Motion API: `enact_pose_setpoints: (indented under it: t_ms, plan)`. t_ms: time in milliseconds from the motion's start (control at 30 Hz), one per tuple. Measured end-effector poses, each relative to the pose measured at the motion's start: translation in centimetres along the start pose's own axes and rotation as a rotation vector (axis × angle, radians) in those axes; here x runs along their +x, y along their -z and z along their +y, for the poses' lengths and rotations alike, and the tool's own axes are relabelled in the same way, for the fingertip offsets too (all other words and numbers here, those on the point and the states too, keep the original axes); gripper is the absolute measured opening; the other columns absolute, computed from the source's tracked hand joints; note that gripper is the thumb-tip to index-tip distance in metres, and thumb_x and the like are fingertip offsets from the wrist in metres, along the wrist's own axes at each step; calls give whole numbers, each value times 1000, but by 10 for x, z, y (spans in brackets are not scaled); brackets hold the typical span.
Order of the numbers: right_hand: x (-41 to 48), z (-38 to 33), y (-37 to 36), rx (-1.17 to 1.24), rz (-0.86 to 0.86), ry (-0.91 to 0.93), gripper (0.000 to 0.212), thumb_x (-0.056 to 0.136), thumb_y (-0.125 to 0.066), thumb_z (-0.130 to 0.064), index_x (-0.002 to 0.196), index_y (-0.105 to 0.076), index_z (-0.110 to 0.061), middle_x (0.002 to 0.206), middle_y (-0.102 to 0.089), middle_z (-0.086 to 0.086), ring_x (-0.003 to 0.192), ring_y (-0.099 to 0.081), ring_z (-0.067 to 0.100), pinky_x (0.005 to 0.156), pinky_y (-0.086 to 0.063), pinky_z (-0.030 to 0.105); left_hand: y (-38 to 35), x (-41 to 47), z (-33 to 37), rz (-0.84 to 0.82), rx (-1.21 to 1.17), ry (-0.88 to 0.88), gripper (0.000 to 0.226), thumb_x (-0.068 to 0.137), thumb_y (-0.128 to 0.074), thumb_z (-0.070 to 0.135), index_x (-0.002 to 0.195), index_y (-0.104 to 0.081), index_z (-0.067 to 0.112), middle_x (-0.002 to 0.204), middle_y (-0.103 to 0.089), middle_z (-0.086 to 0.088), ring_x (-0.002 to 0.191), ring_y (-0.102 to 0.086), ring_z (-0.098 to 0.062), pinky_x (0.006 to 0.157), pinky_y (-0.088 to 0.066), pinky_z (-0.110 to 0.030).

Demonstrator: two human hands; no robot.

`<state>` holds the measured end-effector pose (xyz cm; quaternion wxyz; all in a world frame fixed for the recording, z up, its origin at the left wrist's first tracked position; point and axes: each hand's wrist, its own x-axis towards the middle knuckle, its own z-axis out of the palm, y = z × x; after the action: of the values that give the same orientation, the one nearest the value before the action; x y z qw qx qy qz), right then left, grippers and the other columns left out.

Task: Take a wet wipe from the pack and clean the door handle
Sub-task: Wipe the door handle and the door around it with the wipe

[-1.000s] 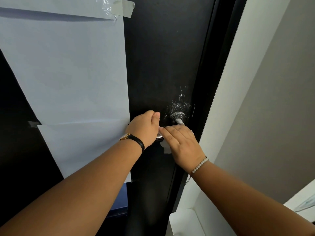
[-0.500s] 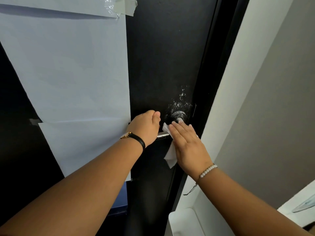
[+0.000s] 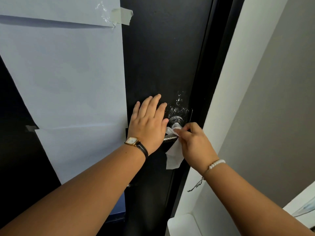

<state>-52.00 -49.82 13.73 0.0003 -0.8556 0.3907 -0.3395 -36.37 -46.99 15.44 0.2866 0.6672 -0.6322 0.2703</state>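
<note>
A metal lever door handle sticks out of a black door, with its round base just above. My right hand pinches a white wet wipe against the handle near the base; the wipe's loose end hangs down below the lever. My left hand lies over the lever's left part with its fingers spread flat against the door, so most of the lever is hidden. No wipe pack shows in the head view.
Large white paper sheets are taped over the door's left side. White scuff marks speckle the door above the handle base. A white door frame and grey wall stand right. A white ledge sits lower right.
My left hand has let go of the lever and opened its fingers flat on the door. My right hand has slid right toward the handle base, and more wipe hangs out below.
</note>
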Motion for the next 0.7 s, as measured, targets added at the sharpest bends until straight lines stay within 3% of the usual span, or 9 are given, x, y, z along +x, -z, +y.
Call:
enact_pose_setpoints:
  t_ms: [133, 267, 467, 533, 567, 633, 700]
  plan:
    - [21, 2, 19, 65, -177, -68, 24, 87, -53, -7, 104, -69, -13, 95, -55, 3, 87, -55, 20, 74, -37, 21, 0, -1, 1, -61, 42, 7, 51, 86, -34, 34, 130, -53, 14, 143, -47, -7, 132, -43, -27, 111, -24, -48]
    - [47, -3, 24, 59, -286, -192, 22, 87, -53, -16, 98, -72, -19, 101, -70, 4, 91, -61, 18, 75, -42, 21, -3, -2, 2, -56, 65, 7, 52, 87, -33, 32, 131, -52, 13, 145, -44, -7, 134, -39, -26, 112, -21, -47]
    - [47, -13, 2, 32, -51, -299, 19, 85, -55, -16, 94, -73, -15, 104, -67, 9, 91, -63, 24, 78, -48, 27, -3, -2, 1, -35, 47, 0, 49, 87, -35, 32, 128, -54, 14, 143, -47, -7, 132, -42, -27, 110, -28, -47]
    - [38, -13, 4, 52, 9, -300, 18, 84, -56, -15, 89, -73, -11, 102, -65, 12, 89, -62, 27, 77, -48, 29, -1, -2, 1, -25, 11, 10, 43, 85, -39, 32, 121, -59, 17, 131, -55, -5, 120, -51, -27, 101, -42, -45]
    - [35, -12, 5, 54, 20, -303, 18, 84, -55, -15, 87, -72, -8, 99, -65, 13, 87, -62, 28, 75, -47, 28, 0, -2, 1, -25, -7, 22, 38, 84, -41, 32, 112, -64, 20, 118, -61, -3, 107, -56, -25, 88, -48, -40]
    - [31, -10, 8, 61, 12, -305, 20, 84, -56, -16, 82, -71, -3, 94, -67, 15, 83, -62, 28, 71, -46, 27, 2, -2, 1, -58, -31, 3, 33, 85, -38, 35, 87, -67, 20, 88, -64, 0, 81, -60, -23, 65, -43, -31]
    - [32, -9, 11, 84, -8, -314, 20, 84, -57, -15, 79, -71, -2, 89, -69, 14, 78, -61, 26, 68, -46, 26, 5, -3, 0, -172, -96, -75, 40, 91, -32, 37, 77, -63, 16, 74, -62, 1, 73, -59, -23, 60, -35, -28]
